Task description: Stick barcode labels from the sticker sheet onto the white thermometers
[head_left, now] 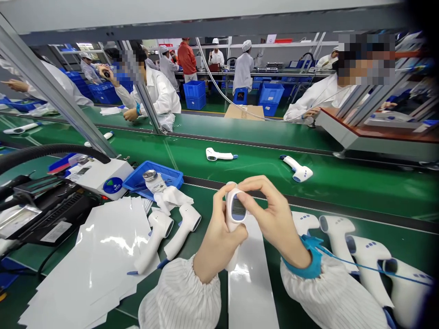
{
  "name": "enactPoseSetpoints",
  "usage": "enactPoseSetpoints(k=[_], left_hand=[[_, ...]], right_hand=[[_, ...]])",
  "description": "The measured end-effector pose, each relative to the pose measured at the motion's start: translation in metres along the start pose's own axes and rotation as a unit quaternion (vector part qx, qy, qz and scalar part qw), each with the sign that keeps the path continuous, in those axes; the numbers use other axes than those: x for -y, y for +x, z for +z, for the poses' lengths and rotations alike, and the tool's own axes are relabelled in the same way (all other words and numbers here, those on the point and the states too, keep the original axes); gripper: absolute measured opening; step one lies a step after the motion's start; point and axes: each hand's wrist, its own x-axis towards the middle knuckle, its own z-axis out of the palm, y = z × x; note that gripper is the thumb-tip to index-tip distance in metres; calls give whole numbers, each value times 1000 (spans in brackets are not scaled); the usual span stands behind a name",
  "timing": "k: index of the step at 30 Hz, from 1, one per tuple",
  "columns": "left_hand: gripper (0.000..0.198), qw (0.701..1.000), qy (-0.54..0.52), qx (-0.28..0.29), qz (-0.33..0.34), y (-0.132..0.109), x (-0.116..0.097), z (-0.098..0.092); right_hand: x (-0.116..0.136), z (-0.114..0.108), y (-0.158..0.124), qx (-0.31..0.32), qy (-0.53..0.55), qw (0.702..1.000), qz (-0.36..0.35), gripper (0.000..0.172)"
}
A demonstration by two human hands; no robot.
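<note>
My left hand [221, 235] is wrapped round the grip of a white handheld thermometer [235, 211] held upright over the green bench. My right hand [272, 217] pinches the top of the same thermometer beside its small blue-grey screen. A blue wrist strap [310, 256] sits on my right wrist. Below the hands lies a long white strip [250, 283]. Two more thermometers [171, 235] lie to the left on white sheets. Several others [356, 249] lie in a row to the right.
A stack of glossy white sheets [99, 260] covers the left bench. A blue tray [154, 176] with a small bottle [152, 180] stands behind them, next to a white device [103, 176]. Two thermometers [219, 155] [298, 170] lie on the green conveyor. Co-workers in white coats sit across it.
</note>
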Motion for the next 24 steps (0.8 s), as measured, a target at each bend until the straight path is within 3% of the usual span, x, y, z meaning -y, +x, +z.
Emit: enactPoseSetpoints(k=[3,4,6,8,11,14,16,18,24], left_hand=[[79,999,5,-21,39,4,6,-1],[86,999,2,-15,49,6,9,-2],[101,998,4,19,54,9,16,-4],[110,997,46,43,42,11,28,-8],[105,991,136,1,15,16,55,-15],[70,991,126,-34,-32,22,83,-19],[41,991,121,-50,-19,26,96,-18],[27,990,126,-69,4,28,106,-15],[25,966,161,-149,139,37,149,-11]], right_hand=[[-3,5,-9,106,61,985,120,51],[-6,7,-11,163,98,968,161,58],[-18,7,-9,262,134,931,214,50],[-39,4,2,300,31,923,238,36],[-84,-6,37,236,-243,905,259,34],[-124,-13,83,165,-381,877,241,37],[-142,-7,113,138,-444,861,207,40],[-153,11,140,140,-478,851,165,40],[-159,106,198,214,-467,854,83,36]])
